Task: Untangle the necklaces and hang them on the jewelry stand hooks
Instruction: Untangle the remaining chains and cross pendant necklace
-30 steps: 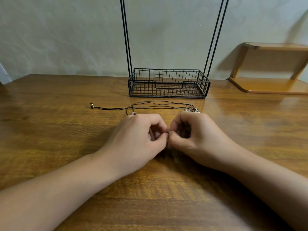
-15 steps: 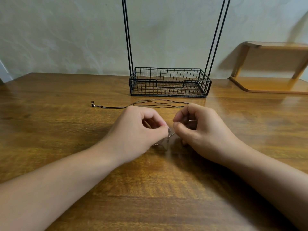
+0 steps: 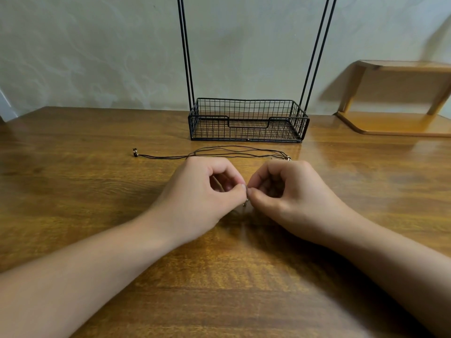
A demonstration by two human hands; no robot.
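Observation:
A thin metal chain necklace (image 3: 245, 201) hangs in a short bit between my two hands at the table's middle. My left hand (image 3: 202, 193) pinches it with thumb and forefinger, and my right hand (image 3: 285, 191) pinches it from the other side, fingertips almost touching. Most of the chain is hidden under the hands. A black cord necklace (image 3: 219, 152) lies stretched on the table just behind my hands, its small clasp end (image 3: 135, 152) off to the left. The black wire jewelry stand (image 3: 247, 123) stands behind it by the wall; its hooks are out of view above.
The wooden table (image 3: 97, 191) spreads wide on both sides of my hands. A small wooden shelf (image 3: 400, 93) sits at the back right against the wall. The stand's two pairs of thin uprights (image 3: 185, 57) rise out of the frame.
My hands parted slightly half a second ago, showing a bit of chain, and have now come back together with fingertips nearly touching. The cord necklace has not moved.

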